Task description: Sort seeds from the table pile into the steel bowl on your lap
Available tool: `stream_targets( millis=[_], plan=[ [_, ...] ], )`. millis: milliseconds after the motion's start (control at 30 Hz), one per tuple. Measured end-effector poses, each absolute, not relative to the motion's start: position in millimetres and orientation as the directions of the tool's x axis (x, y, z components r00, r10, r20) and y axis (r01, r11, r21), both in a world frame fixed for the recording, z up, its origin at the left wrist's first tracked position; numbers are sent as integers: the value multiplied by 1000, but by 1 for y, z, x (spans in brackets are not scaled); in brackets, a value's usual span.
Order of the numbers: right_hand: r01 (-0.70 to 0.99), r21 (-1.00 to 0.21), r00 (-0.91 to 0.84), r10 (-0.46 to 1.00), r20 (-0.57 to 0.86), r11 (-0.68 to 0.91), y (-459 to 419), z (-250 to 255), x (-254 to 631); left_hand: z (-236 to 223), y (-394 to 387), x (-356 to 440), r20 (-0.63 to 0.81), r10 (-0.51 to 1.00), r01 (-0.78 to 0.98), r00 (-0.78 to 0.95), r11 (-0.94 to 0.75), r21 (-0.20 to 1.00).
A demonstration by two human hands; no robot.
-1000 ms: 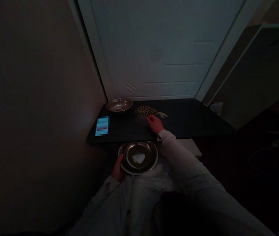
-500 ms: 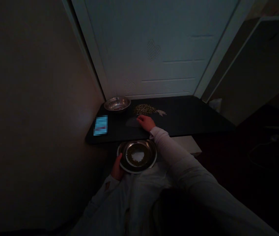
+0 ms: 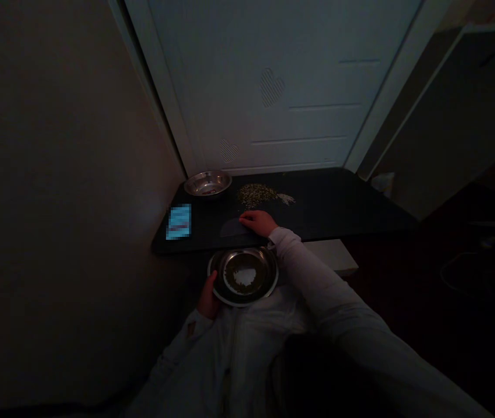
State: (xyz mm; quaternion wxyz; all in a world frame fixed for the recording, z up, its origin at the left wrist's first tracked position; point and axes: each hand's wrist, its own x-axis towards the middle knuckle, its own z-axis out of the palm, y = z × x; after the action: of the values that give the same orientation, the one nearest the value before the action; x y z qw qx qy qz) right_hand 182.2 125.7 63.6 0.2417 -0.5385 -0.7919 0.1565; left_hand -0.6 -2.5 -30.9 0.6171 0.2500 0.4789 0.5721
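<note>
My left hand (image 3: 208, 299) grips the left rim of a round metal bowl (image 3: 272, 284) at my lap, thumb over the edge. Inside it lie small greenish grains around a pale patch. Over the near part of the dark table, my right hand (image 3: 259, 222) pinches a thin translucent scraper (image 3: 231, 228) with a curved edge. Its flat part points left, low on the tabletop; whether it touches is hard to tell. Just beyond are a pile of mixed greenish and pale grains (image 3: 255, 194) and a smaller white heap (image 3: 286, 199) to its right.
Another metal bowl (image 3: 208, 184) stands at the table's back left, with a pixelated blue item (image 3: 179, 222) in front of it. A white panel with heart patterns (image 3: 271, 87) rises behind the dark table (image 3: 339, 203). A pale box (image 3: 332, 256) sits below the front edge.
My right hand has drawn the scraper slightly toward me and left, away from the grain pile. My left hand and its bowl stay put.
</note>
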Motion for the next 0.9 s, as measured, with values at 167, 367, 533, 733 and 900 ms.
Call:
stream_targets(
  millis=[167,367,533,733,900],
  plan=[
    [737,-566,-313,929,196,368,119,64,183,-24,-5,1,-318,945,-486,-79,242,840],
    [697,-607,-337,922,192,381,112,64,184,-16,-5,3,-331,942,-535,-44,258,804],
    [678,-632,-329,924,196,375,108,65,185,-16,-1,8,-349,937,-553,-7,287,782],
    [563,-753,-312,931,188,341,108,63,188,-24,0,2,-358,934,-556,-1,297,776],
    [443,-837,-274,938,215,321,110,61,189,-30,1,-2,-353,935,-543,-32,280,792]
  ],
)
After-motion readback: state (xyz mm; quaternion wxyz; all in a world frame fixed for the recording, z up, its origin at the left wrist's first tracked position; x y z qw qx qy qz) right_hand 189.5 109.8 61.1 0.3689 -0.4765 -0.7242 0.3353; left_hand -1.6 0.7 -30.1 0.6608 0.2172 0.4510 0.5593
